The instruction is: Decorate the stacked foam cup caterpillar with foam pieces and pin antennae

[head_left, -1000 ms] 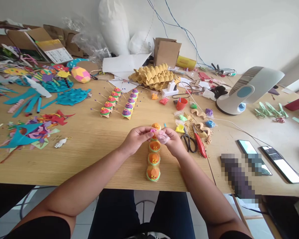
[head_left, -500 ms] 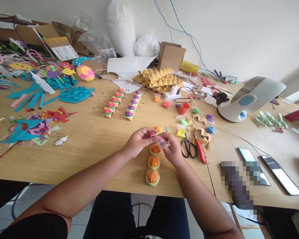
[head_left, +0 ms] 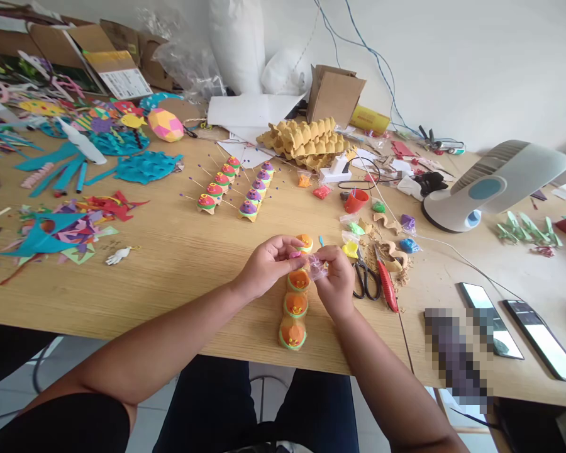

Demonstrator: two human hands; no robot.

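Observation:
My left hand (head_left: 270, 265) pinches a small bit of pink modelling clay (head_left: 295, 255) between thumb and fingers. Close beside it, my right hand (head_left: 336, 282) grips a small clear plastic bag (head_left: 317, 268). Below both hands an egg-carton strip (head_left: 295, 306) lies lengthwise on the table, its cups orange with green rims and small yellow features; the hands cover part of it. Farther back stand two similar strips, one red and green (head_left: 216, 190), the other purple and yellow (head_left: 256, 190), both with dark-tipped sticks poking out.
To the right lie black-handled scissors (head_left: 366, 280), a red utility knife (head_left: 387, 286) and small bags of coloured clay, such as yellow clay (head_left: 350, 249). A white fan (head_left: 490, 185) and phones (head_left: 542, 340) are farther right. Egg cartons (head_left: 306, 141) sit behind; paper scraps (head_left: 63, 233) lie left.
My hands have drawn slightly apart, the right one moving right with the plastic bag, so the pink clay shows apart from it. The whole view has shifted a little.

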